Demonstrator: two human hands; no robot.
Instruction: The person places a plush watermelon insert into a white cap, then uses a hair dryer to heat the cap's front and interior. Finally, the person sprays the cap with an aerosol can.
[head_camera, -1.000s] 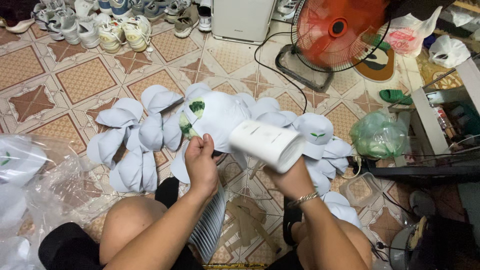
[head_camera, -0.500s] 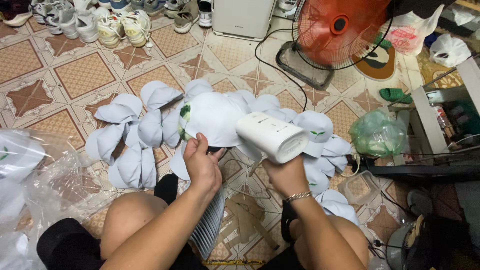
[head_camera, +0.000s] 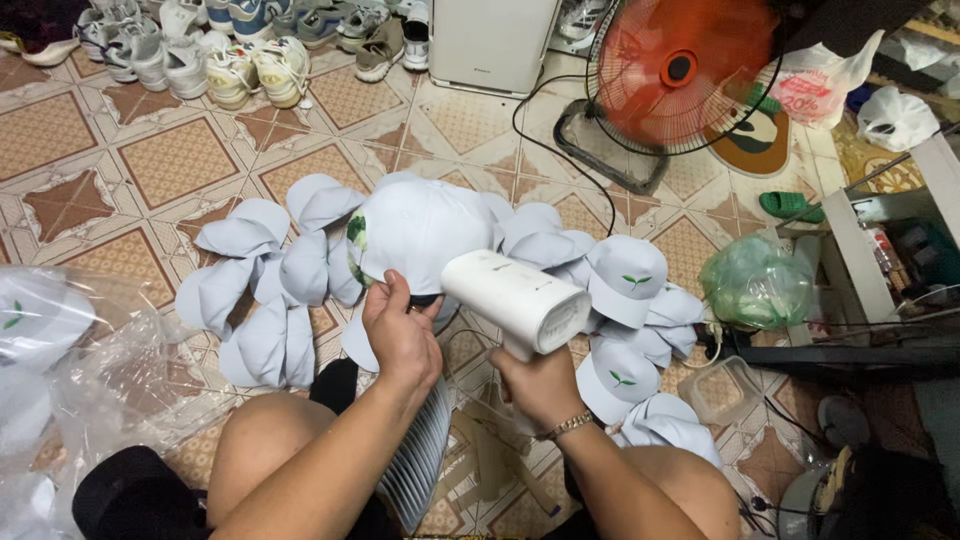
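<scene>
Clear plastic bags (head_camera: 70, 390) holding more caps lie at the floor's left edge, with a spread of white caps (head_camera: 265, 290) on the tiled floor (head_camera: 110, 150) beside them. The left hand (head_camera: 400, 335) is closed on the rim of a white cap (head_camera: 420, 235), held above the pile near the floor's middle. The right hand (head_camera: 540, 385) grips the handle of a white handheld steamer (head_camera: 515, 300), its head touching that cap; an orange fan (head_camera: 685, 70) stands toward the far right.
</scene>
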